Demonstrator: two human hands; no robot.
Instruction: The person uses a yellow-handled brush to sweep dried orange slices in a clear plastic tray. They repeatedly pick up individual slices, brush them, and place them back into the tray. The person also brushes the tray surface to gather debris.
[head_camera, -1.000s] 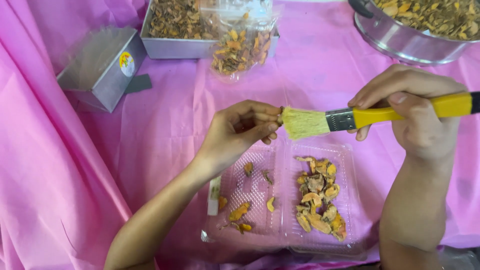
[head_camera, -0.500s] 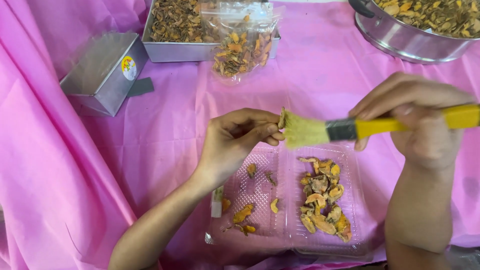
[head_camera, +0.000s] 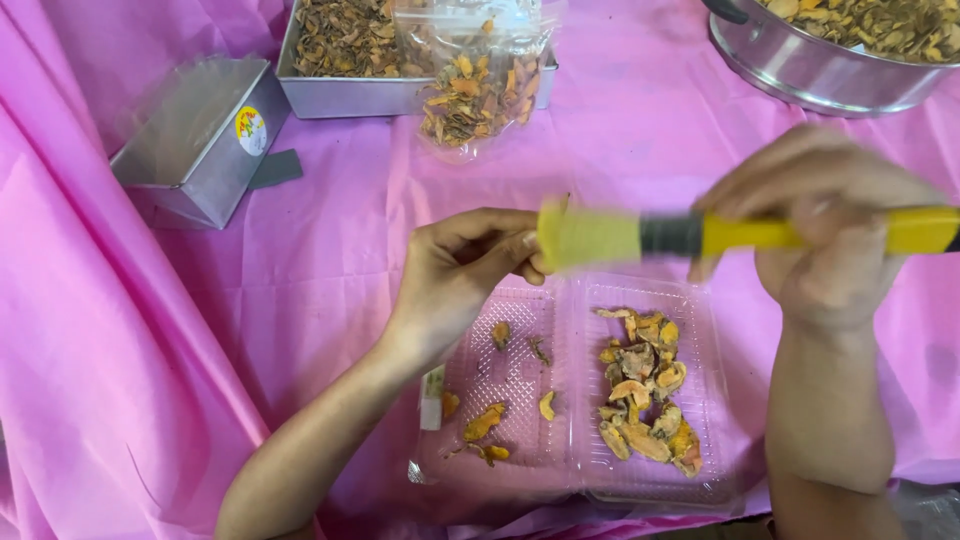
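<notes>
My left hand (head_camera: 462, 268) pinches a small dried piece at its fingertips, mostly hidden behind the bristles. My right hand (head_camera: 830, 230) grips the yellow handle of a paintbrush (head_camera: 700, 235), blurred with motion, whose pale bristles touch the left fingertips. Both hands hover above an open clear plastic clamshell tray (head_camera: 575, 470) on the pink cloth. Its right half holds a heap of orange-brown dried slices (head_camera: 645, 395); its left half holds a few scattered pieces (head_camera: 485, 420).
A clear bag of dried slices (head_camera: 478, 95) leans on a metal tray of dried bits (head_camera: 340, 60) at the back. An empty metal tin (head_camera: 200, 140) lies at left. A steel bowl of dried pieces (head_camera: 830, 70) stands at the back right.
The brush has swept leftward against my left fingertips and is now blurred. My left hand holds its place above the tray.
</notes>
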